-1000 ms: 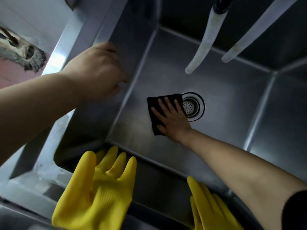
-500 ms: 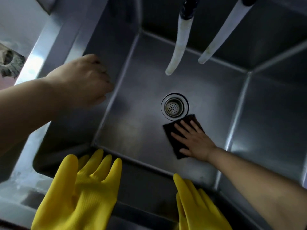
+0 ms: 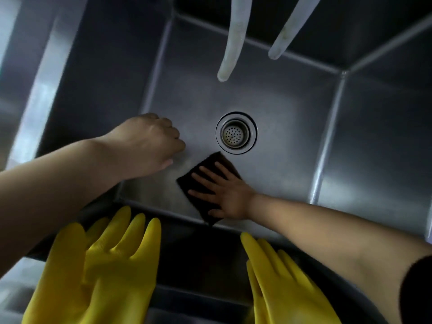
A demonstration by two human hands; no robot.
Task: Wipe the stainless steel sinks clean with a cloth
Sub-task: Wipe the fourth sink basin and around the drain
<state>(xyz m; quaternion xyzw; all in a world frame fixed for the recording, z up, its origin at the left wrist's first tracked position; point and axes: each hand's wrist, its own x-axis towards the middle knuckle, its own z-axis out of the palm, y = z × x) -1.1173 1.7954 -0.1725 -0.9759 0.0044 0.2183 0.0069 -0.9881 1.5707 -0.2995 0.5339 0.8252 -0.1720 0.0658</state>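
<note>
Both forearms are cut off by the frame edges, the right one ending in a dark sleeve (image 3: 418, 286) at the lower right corner. The left hand's (image 3: 149, 146) fingers curl under and away from the camera, so their tips are hidden; it appears to hold nothing, and whether it touches the steel cannot be told. Two pale hoses (image 3: 233, 40) (image 3: 289, 26) hang down from the top edge, their upper ends out of frame. Two yellow gloves (image 3: 98, 270) (image 3: 287, 286) lie over the near rim, fingers pointing toward the basin, their cuffs cut off at the bottom edge. The left side of the frame is blurred and its surfaces are hard to make out. The sink (image 3: 292, 136) is a deep square steel basin with a round drain (image 3: 236, 133) in its floor, fitted with a perforated strainer. On the floor, just on the near side of the drain and close to the front wall, lies a dark cloth (image 3: 201, 181), partly covered by the right hand (image 3: 224, 195). That hand lies flat on it, fingers straight and spread, palm pressing the cloth against the floor. The cloth's far corner lies just beside the drain ring; whether it touches it cannot be told
</note>
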